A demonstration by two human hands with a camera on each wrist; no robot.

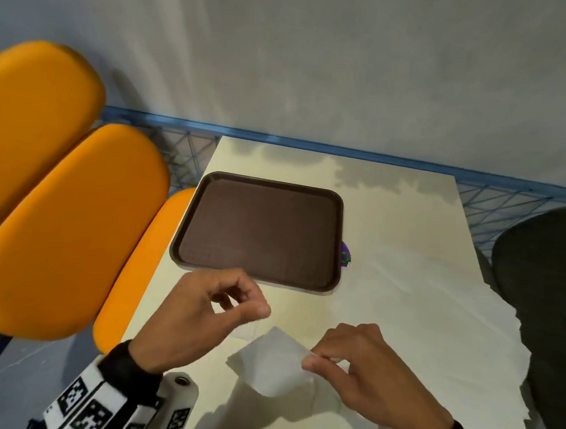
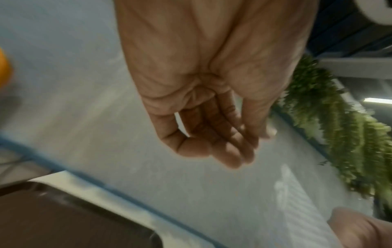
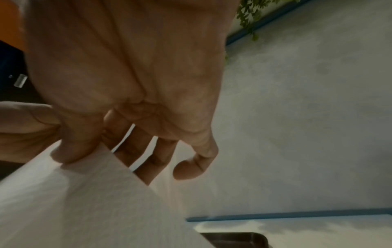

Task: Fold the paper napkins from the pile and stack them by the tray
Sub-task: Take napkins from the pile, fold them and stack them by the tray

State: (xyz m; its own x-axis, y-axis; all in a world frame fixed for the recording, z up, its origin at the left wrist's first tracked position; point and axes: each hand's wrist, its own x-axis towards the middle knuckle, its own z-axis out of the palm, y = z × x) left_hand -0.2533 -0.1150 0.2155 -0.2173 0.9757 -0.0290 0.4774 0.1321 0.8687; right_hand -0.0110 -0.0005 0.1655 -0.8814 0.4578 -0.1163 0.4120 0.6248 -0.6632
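The brown tray (image 1: pixel 257 229) lies on the pale table (image 1: pixel 407 222). The napkin pile (image 1: pixel 433 339) spreads right of the tray and nearer the person. One napkin (image 1: pixel 271 362) hangs lifted just in front of the tray's near edge, its upper right corner pinched by the right hand (image 1: pixel 361 368). The left hand (image 1: pixel 199 312), loosely curled and empty, hovers at the tray's near edge, close to the napkin's free left side, and looks best placed to take it.

The right hand (image 1: pixel 365 368) is palm-down, thumb and forefinger pinched together on a napkin (image 1: pixel 272 363) corner, the other fingers (image 3: pixel 148 161) loosely spread beyond the pinch. The left hand (image 1: pixel 202 312) hovers just beside it, fingers loosely curled and holding nothing.
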